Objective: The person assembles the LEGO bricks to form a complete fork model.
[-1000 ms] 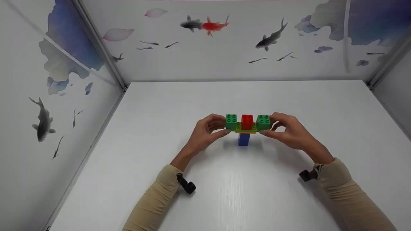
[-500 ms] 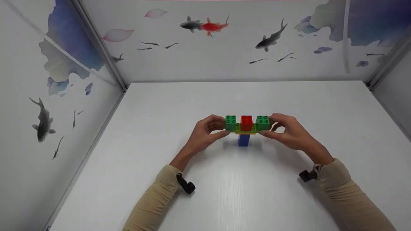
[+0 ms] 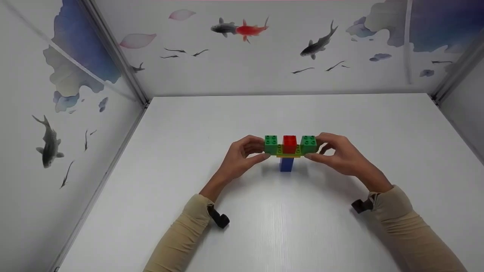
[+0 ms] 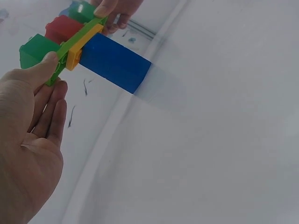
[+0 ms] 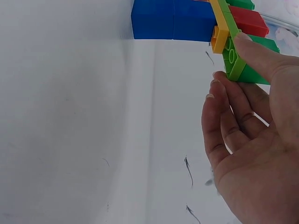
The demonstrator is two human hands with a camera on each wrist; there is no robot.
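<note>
A toy building-block structure stands upright on the table, T-shaped. Its stem is two stacked blue blocks (image 5: 173,19), topped by a thin yellow plate (image 4: 77,52) and a longer light-green layer (image 4: 69,45). On top sit a red block (image 3: 289,144) in the middle, a green block (image 3: 270,144) at the left end and another green block (image 3: 309,144) at the right end. My left hand (image 3: 240,160) pinches the left end, thumb on the near side and fingers behind. Likewise, my right hand (image 3: 346,158) pinches the right end between thumb and fingers.
The white tabletop (image 3: 264,226) spreads around the structure. White panels printed with fish enclose it: a back wall (image 3: 264,71) and a left wall (image 3: 22,211). Black wrist cameras stick out from both sleeve cuffs, one being the left wrist camera (image 3: 221,219).
</note>
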